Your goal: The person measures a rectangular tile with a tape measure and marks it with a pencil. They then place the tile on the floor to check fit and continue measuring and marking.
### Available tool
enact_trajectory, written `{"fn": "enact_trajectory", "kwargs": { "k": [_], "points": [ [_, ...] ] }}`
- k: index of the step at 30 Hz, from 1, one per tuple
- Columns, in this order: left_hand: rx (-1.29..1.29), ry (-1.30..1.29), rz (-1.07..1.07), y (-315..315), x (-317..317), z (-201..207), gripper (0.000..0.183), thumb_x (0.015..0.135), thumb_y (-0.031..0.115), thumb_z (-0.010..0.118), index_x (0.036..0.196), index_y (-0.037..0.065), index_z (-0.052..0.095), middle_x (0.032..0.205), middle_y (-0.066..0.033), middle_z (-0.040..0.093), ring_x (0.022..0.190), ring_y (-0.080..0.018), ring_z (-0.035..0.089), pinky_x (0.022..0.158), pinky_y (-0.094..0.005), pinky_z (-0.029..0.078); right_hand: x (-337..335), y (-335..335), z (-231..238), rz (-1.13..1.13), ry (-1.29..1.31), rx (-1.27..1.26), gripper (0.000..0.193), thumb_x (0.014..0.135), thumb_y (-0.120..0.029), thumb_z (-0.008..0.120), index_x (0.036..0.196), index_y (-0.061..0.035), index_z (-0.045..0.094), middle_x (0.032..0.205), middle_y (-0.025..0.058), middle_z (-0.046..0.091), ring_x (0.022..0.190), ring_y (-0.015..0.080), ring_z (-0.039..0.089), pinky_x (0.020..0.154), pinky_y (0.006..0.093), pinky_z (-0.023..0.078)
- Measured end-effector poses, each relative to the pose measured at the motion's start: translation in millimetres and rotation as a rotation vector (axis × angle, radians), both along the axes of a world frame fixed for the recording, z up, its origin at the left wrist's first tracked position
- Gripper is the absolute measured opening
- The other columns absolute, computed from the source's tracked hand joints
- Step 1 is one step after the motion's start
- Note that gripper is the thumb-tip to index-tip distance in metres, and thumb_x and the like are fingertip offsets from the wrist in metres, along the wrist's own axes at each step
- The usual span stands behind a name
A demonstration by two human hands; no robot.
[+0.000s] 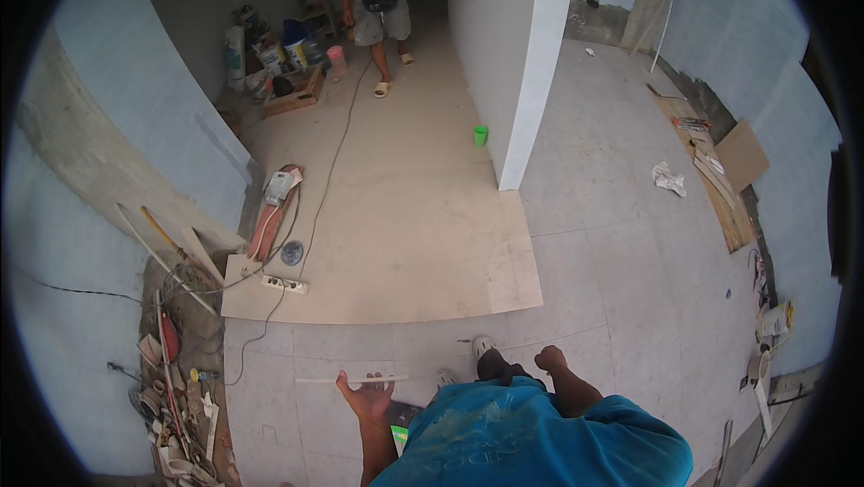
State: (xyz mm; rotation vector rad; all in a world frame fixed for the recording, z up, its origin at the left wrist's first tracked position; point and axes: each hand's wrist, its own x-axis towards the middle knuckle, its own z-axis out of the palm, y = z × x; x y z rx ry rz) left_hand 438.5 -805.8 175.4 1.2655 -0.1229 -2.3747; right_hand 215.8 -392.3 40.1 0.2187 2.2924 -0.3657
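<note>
My left hand [369, 399] holds a thin, pale, straight strip [315, 381] level, with the fingers curled around it and the thumb toward its middle. What the strip is made of cannot be told. Close to that wrist, a dark flat object with a bright green patch [399, 434] shows partly behind my blue shirt [531, 437]. On the other side of my body, my right hand [551, 359] is closed in a loose fist, apart from any surface. Nothing sticks out of it. My shoes [484, 344] are on the grey tiled floor [594, 298].
Ahead lies a large tan board [405, 262], with a power strip [284, 284] and cables at its left. Rubble [175, 397] lines the left wall. A green cup [481, 135] stands by the partition wall [517, 82]. Another person [378, 1] stands farther back. Wooden planks [711, 172] lie right.
</note>
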Motion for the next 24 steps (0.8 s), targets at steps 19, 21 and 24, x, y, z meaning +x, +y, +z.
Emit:
{"fn": "enact_trajectory", "kwargs": {
  "k": [19, 21, 24],
  "points": [
    [0.057, -0.001, -0.079, -7, 10, 10, 0.109, 0.069, 0.058, 0.075, 0.141, -0.005, 0.022, 0.137, -0.0126, 0.031, 0.126, -0.0259, 0.033, 0.112, -0.0539, 0.026, 31, -1, 11, -0.027, -0.017, 0.061, 0.035, 0.085, -0.022, 0.056, 0.111, -0.0005, 0.066, 0.114, 0.0210, 0.067, 0.104, 0.0342, 0.066, 0.088, 0.0442, 0.055],
    [0.079, -0.062, -0.075, -4, 9, 10, 0.097, 0.068, 0.057, 0.077, 0.129, -0.005, 0.033, 0.121, -0.0131, 0.038, 0.111, -0.0263, 0.041, 0.109, -0.0544, 0.032, 45, 7, 13, -0.052, 0.014, 0.064, 0.036, 0.085, -0.023, 0.055, 0.112, -0.0022, 0.066, 0.117, 0.0206, 0.066, 0.110, 0.0355, 0.064, 0.091, 0.0456, 0.053],
    [0.010, -0.100, -0.211, -1, 7, 10, 0.087, 0.067, 0.057, 0.079, 0.117, -0.003, 0.039, 0.108, -0.0122, 0.040, 0.104, -0.0266, 0.044, 0.109, -0.0560, 0.034, 71, 11, 31, -0.142, 0.065, 0.043, 0.036, 0.084, -0.023, 0.054, 0.113, -0.0039, 0.066, 0.120, 0.0184, 0.066, 0.114, 0.0356, 0.062, 0.095, 0.0462, 0.051]
  ]
}}
